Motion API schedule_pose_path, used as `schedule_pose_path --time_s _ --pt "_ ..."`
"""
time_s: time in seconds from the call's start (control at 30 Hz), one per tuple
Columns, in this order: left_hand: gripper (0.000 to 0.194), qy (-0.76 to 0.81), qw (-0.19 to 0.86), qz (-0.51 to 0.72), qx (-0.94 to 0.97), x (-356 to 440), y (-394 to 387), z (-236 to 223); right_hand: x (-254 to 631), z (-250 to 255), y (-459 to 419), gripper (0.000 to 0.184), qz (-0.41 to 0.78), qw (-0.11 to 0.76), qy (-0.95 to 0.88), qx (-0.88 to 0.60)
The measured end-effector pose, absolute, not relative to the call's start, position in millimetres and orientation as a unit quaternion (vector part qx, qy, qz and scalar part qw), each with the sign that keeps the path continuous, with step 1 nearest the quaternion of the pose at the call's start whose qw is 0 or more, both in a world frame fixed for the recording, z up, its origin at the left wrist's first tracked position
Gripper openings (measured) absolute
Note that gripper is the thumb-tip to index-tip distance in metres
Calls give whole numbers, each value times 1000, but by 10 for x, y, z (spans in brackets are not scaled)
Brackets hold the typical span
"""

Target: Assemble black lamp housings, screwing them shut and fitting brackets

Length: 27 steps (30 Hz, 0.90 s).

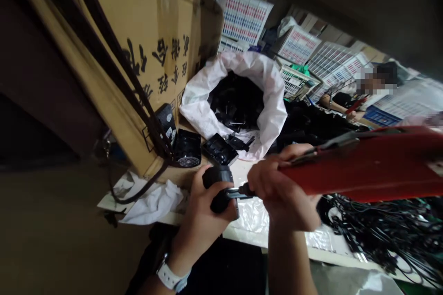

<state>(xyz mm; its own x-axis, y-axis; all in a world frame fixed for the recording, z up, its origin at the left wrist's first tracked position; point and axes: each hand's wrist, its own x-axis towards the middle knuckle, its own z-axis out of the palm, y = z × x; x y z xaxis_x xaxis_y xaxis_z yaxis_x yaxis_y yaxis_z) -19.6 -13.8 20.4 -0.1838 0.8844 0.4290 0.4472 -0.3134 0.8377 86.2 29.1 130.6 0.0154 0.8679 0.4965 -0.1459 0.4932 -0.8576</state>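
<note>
The fingers of the left hand (202, 216) close around a black part (218, 183), and the right hand (282, 189) is tight on a small driver (240, 192), whose metal shaft touches this part. Behind the right hand is a red object (363, 166); I cannot tell what it is. Just beyond the fingers, two black housings (218, 150) lie on the bench, and a white bag (197, 108) still holds many black pieces. Black cables (380, 233) lie to the right.
</note>
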Motion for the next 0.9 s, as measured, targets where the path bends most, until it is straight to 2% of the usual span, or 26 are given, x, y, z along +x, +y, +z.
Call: schedule_pose_path --time_s 0.1,0.17,0.23,0.3,0.37,0.43,0.53,0.6,0.67,0.77,0.9 --pt "20 586 196 470 631 -221 -136 346 1137 1368 345 26 348 743 -513 -251" --pt "13 605 181 455 628 -232 -122 384 1380 1342 346 36 305 765 -496 -274" --pt "11 601 188 467 620 -258 -100 325 1623 1246 288 46 252 718 -528 -377" --pt "9 575 231 506 599 -307 -74 168 1812 1089 177 62 139 627 -559 -524" --pt "16 548 286 576 535 -368 -50 -35 1901 890 61 82 40 532 -598 -598" --pt "22 547 294 606 497 -420 -34 -218 1875 681 1 103 89 462 -682 -560" --pt "26 556 299 624 461 -450 -29 -371 1677 419 64 132 314 355 -762 -441" --pt "30 555 315 627 447 -442 -30 -396 1524 301 167 144 421 338 -743 -395" --pt "34 556 327 633 428 -419 -28 -372 1419 227 265 144 479 382 -712 -342" --pt "33 543 318 656 416 -366 -45 -232 1397 193 345 135 492 455 -686 -285" --pt "33 475 246 681 499 -292 -164 140 1509 290 335 128 467 452 -695 -307"
